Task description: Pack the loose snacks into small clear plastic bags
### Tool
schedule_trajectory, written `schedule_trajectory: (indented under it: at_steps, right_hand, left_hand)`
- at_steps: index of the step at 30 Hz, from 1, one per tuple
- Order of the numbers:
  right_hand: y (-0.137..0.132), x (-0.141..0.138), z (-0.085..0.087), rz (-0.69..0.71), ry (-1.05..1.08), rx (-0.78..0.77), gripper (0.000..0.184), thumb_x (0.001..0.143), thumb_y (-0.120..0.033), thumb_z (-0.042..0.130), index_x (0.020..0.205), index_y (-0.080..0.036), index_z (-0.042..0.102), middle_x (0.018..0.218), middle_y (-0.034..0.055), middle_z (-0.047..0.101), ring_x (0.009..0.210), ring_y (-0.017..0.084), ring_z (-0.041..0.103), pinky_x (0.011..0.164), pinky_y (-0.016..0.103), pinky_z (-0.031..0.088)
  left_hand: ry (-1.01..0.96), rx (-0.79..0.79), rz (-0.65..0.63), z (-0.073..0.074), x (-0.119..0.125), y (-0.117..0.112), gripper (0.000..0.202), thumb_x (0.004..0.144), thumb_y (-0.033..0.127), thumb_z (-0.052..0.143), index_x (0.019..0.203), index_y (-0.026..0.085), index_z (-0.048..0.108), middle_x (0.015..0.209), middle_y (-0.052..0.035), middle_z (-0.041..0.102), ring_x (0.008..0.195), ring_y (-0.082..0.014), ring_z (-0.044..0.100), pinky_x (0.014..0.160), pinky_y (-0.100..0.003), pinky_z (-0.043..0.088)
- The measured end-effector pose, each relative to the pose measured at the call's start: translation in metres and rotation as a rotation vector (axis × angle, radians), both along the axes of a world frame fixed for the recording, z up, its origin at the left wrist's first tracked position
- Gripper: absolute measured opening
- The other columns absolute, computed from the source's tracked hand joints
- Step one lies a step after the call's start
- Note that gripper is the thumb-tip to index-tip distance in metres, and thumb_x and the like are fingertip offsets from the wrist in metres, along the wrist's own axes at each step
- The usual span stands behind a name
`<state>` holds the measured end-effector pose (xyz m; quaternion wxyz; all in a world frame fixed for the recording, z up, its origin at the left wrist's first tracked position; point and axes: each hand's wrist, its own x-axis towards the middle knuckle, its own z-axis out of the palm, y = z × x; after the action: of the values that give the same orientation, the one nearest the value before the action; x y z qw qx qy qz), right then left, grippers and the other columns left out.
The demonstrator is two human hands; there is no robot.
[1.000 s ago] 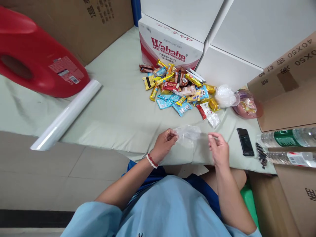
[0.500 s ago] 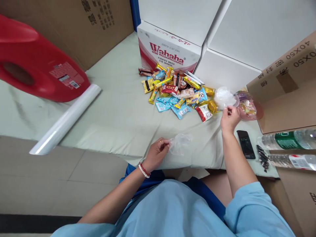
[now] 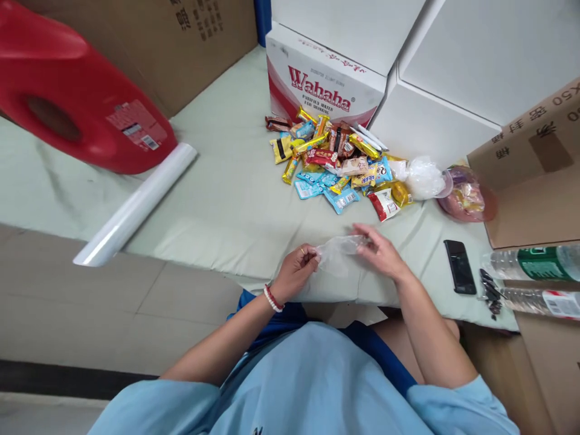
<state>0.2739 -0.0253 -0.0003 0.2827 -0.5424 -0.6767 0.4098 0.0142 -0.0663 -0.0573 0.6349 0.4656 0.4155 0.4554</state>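
Snacks (image 3: 324,158) in bright wrappers lie heaped at the frame's upper centre, while just below and right of centre the left hand (image 3: 294,273) pinches a clear plastic bag (image 3: 338,257) whose right end meets the half-curled right hand (image 3: 383,254), its grip too blurred to tell.

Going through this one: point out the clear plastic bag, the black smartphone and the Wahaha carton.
Clear plastic bag (image 3: 336,256): head view, its crumpled middle.
Black smartphone (image 3: 460,267): head view, middle of its dark face.
Wahaha carton (image 3: 319,90): head view, its printed front.
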Motion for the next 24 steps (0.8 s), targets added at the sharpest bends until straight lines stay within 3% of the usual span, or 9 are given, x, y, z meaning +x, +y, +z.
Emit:
schedule_trajectory:
  at_steps: [2,3,6,8,12,14,16,21,24]
  right_hand:
    - [-0.021,-0.001,-0.008,-0.004,0.028,-0.107,0.038,0.084,-0.053,0.074,0.109,-0.023,0.076,0.098,0.0053,0.075,0.091,0.022,0.067,0.082,0.034,0.055]
    - [-0.028,0.002,-0.010,-0.106,0.051,-0.108,0.035,0.083,-0.053,0.075,0.101,-0.022,0.077,0.093,0.0047,0.075,0.085,0.021,0.066,0.078,0.033,0.054]
    - [-0.036,0.015,-0.009,-0.599,0.169,0.042,0.035,0.079,-0.054,0.078,0.093,-0.022,0.074,0.089,0.0039,0.072,0.077,0.017,0.060,0.066,0.028,0.050]
    - [-0.041,0.016,-0.004,-0.752,0.249,0.062,0.037,0.081,-0.057,0.075,0.093,-0.022,0.072,0.085,0.0034,0.069,0.070,0.015,0.055,0.058,0.026,0.045]
    - [-0.047,-0.017,-0.007,-0.500,0.279,-0.233,0.043,0.080,-0.059,0.075,0.106,-0.024,0.072,0.090,0.0062,0.072,0.073,0.019,0.060,0.055,0.028,0.046]
    - [-0.044,-0.039,-0.016,-0.482,0.279,-0.276,0.050,0.070,-0.049,0.085,0.111,-0.025,0.069,0.090,0.0041,0.072,0.073,0.019,0.060,0.055,0.028,0.046]
    - [-0.039,-0.052,-0.026,-0.529,0.341,-0.267,0.047,0.065,-0.042,0.087,0.104,-0.024,0.068,0.081,0.0005,0.068,0.067,0.016,0.055,0.052,0.026,0.043]
    - [-0.036,-0.046,-0.028,-0.582,0.573,-0.266,0.032,0.063,-0.035,0.083,0.089,-0.022,0.071,0.078,-0.0018,0.062,0.064,0.012,0.048,0.053,0.024,0.039]
    - [-0.043,-0.035,-0.024,-0.594,0.620,-0.272,0.031,0.064,-0.034,0.083,0.092,-0.023,0.075,0.082,-0.0011,0.064,0.066,0.011,0.047,0.055,0.024,0.039]
  left_hand:
    - [-0.024,-0.047,-0.010,-0.001,-0.001,0.002,0.026,0.085,0.043,0.070,0.086,0.020,0.059,0.075,0.0038,0.053,0.064,-0.0094,0.049,0.063,-0.024,0.043]
    - [-0.037,-0.070,-0.007,-0.002,-0.002,0.003,0.027,0.085,0.044,0.070,0.088,0.020,0.059,0.076,0.0038,0.054,0.063,-0.0091,0.049,0.062,-0.023,0.042]
    - [-0.058,-0.119,0.023,-0.004,-0.002,0.005,0.028,0.084,0.046,0.069,0.091,0.020,0.060,0.080,0.0033,0.055,0.062,-0.0084,0.048,0.061,-0.023,0.042]
    - [-0.037,-0.114,0.036,-0.003,-0.001,0.004,0.028,0.084,0.046,0.068,0.092,0.020,0.060,0.081,0.0026,0.056,0.064,-0.0089,0.049,0.062,-0.023,0.043]
    - [0.064,0.033,0.042,0.003,0.005,-0.003,0.021,0.088,0.041,0.065,0.090,0.020,0.063,0.080,0.0014,0.055,0.068,-0.0111,0.049,0.066,-0.026,0.043]
    - [0.131,0.149,0.055,0.005,0.008,-0.007,0.017,0.089,0.037,0.064,0.086,0.020,0.064,0.078,0.0006,0.055,0.070,-0.0121,0.050,0.069,-0.027,0.043]
    - [0.165,0.210,0.075,0.005,0.008,-0.008,0.017,0.088,0.037,0.065,0.083,0.020,0.065,0.079,-0.0008,0.057,0.073,-0.0133,0.051,0.071,-0.028,0.043]
    - [0.030,-0.093,0.298,0.001,0.006,-0.002,0.018,0.085,0.036,0.064,0.093,0.021,0.057,0.080,0.0016,0.056,0.065,-0.0112,0.050,0.062,-0.025,0.042]
    - [0.125,-0.081,0.457,0.009,0.004,-0.001,0.021,0.082,0.029,0.066,0.098,0.021,0.055,0.090,-0.0001,0.058,0.073,-0.0120,0.053,0.067,-0.025,0.045]
